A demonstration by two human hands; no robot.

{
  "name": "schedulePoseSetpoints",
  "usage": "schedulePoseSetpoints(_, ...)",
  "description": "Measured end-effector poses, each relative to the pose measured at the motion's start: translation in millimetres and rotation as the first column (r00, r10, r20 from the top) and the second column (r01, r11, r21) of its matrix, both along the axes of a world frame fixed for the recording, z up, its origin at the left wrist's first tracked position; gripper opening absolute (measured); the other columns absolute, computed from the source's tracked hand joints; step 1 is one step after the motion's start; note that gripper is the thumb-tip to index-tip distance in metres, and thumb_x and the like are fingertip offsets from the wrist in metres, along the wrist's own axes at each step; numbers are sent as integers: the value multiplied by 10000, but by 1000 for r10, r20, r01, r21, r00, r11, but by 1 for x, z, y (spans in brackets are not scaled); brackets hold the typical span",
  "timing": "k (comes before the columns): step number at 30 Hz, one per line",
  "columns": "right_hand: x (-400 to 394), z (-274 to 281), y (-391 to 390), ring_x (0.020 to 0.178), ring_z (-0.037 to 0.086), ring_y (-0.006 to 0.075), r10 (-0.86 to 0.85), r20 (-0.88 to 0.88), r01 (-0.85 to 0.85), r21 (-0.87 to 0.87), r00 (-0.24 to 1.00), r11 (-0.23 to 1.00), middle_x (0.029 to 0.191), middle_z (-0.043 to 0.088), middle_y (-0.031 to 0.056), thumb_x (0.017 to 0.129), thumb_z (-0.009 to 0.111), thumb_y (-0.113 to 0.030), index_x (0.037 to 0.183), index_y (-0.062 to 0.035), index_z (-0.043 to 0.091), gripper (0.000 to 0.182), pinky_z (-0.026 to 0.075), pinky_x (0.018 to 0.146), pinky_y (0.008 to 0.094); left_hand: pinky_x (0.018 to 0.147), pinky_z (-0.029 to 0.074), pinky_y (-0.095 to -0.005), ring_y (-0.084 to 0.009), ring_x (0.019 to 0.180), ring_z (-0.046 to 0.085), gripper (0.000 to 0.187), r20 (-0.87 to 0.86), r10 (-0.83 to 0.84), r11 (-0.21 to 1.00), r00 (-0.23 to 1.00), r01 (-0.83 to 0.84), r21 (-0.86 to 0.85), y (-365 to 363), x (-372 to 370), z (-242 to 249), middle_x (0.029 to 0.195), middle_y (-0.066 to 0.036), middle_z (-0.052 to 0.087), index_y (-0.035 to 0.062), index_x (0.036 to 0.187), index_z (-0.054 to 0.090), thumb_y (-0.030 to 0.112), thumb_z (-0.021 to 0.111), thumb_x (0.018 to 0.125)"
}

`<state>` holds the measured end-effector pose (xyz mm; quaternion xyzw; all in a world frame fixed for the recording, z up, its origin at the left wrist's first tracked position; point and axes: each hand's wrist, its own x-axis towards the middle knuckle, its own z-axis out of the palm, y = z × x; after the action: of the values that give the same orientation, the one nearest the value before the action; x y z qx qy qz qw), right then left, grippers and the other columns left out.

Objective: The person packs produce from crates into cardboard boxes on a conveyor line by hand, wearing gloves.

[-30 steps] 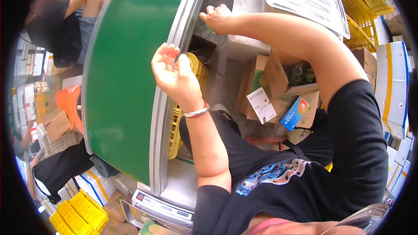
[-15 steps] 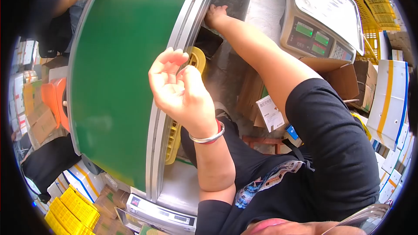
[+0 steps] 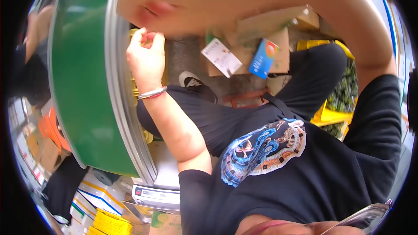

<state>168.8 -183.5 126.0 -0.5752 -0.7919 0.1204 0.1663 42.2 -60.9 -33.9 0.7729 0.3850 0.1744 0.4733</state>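
My left hand [image 3: 146, 58], with a silver bangle [image 3: 152, 93] and a red band at the wrist, is beside the metal edge of the green conveyor belt [image 3: 82, 74]. Its fingers are curled towards the thumb; whether they hold anything is hidden. Across the top, close to the camera, stretches my right forearm. My right hand [image 3: 150, 11] at its end is smeared by motion, just above the left fingertips, so its fingers cannot be made out. Below the forearm are a white printed card [image 3: 221, 58] and a blue card [image 3: 263, 59], in front of a cardboard box [image 3: 280, 54].
Yellow crates holding dark green produce [image 3: 342, 93] stand at the right. A device with a front panel [image 3: 156, 195] is by the belt's near end. Beyond the belt are an orange chair [image 3: 51, 126] and another person's arm [image 3: 32, 39]. White boxes [image 3: 102, 187] and yellow crates [image 3: 111, 223] are stacked lower left.
My right hand has come back from beside the belt's far stretch to near my left hand, close to the camera. My left fingers have curled tighter. The view has shifted; the scale is out of sight.
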Motion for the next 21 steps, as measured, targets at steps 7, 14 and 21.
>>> schedulePoseSetpoints(7,-4,-146,-208,964,620,288,-669,343,724,-532,659,439,1068,631,120,721,608,-51,1082,-142,644,374,516,771,390,850,474,-470,-399,1008,599,964,-699,-211,898,684,417,137,-116,8,-47,1063,-259,602,-60,1273,390,682,623,703)
schedulePoseSetpoints(14,-11,-227,-228,1309,347,319,-431,472,609,-333,769,720,1397,413,82,623,695,-506,1380,-264,391,851,293,1061,543,886,439,-488,-394,1068,516,1043,-530,1,933,848,190,307,-164,5,-78,1155,-229,497,37,1433,203,427,770,649)
schedulePoseSetpoints(21,-19,-153,-219,1167,447,333,-486,-3,481,-141,874,866,1178,509,99,607,665,-67,1171,-150,556,581,402,964,446,916,453,-454,-413,1063,525,1004,-290,-50,983,956,98,154,-144,-16,-44,1199,-235,443,32,1393,228,206,798,586)
